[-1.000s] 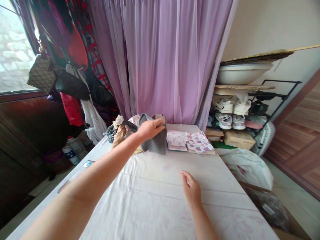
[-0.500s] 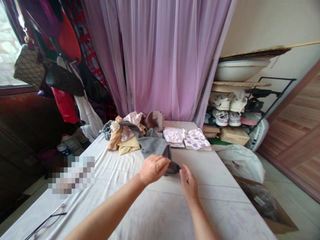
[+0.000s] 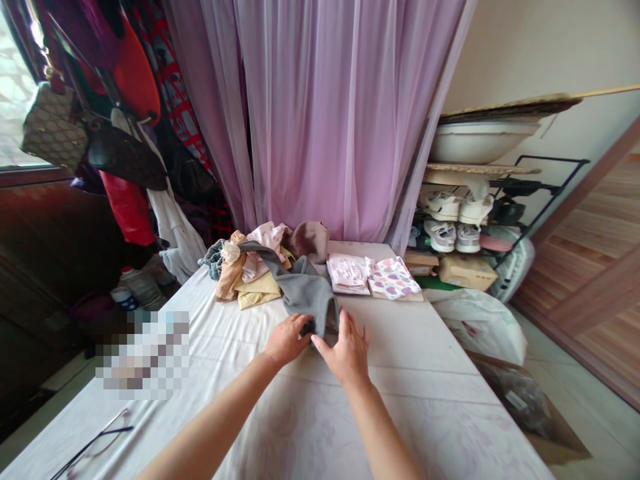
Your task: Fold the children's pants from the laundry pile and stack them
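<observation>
The purple curtain [image 3: 310, 120] hangs in vertical folds. Left of the curtain, at the edge of view, a window [image 3: 11, 133] admits bright daylight. Left of the curtain and lower, a dark panel [image 3: 60, 253] stands in deep shade. Immediately right of the curtain, a tiered storage rack [image 3: 555, 160] with a black frame is positioned near a plain, pale wall [image 3: 550, 40]. Farthest right of the curtain, a wood-grain panel [image 3: 585, 253] is visible. In front of the curtain, flat-topped furniture [image 3: 430, 413] carries a white, faintly patterned cover. Forward and right of the curtain, the floor [image 3: 555, 373] is light tile.
</observation>
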Demonstrator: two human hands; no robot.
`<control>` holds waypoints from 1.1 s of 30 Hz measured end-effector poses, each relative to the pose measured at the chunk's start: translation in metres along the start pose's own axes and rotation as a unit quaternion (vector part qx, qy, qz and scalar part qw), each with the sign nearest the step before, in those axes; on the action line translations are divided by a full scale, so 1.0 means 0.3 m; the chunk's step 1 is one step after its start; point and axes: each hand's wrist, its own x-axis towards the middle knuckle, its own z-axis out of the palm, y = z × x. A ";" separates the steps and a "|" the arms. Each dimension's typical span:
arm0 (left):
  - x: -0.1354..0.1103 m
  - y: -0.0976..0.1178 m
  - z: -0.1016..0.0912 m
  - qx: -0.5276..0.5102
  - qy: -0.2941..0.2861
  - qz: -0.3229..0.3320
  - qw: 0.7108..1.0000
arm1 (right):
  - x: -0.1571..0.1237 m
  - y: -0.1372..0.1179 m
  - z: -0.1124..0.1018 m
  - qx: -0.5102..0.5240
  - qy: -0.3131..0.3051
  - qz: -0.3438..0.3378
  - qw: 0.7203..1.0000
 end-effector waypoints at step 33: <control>0.198 -0.085 -0.141 0.274 0.008 0.077 0.959 | -0.038 0.358 -0.297 -0.027 0.171 0.114 0.978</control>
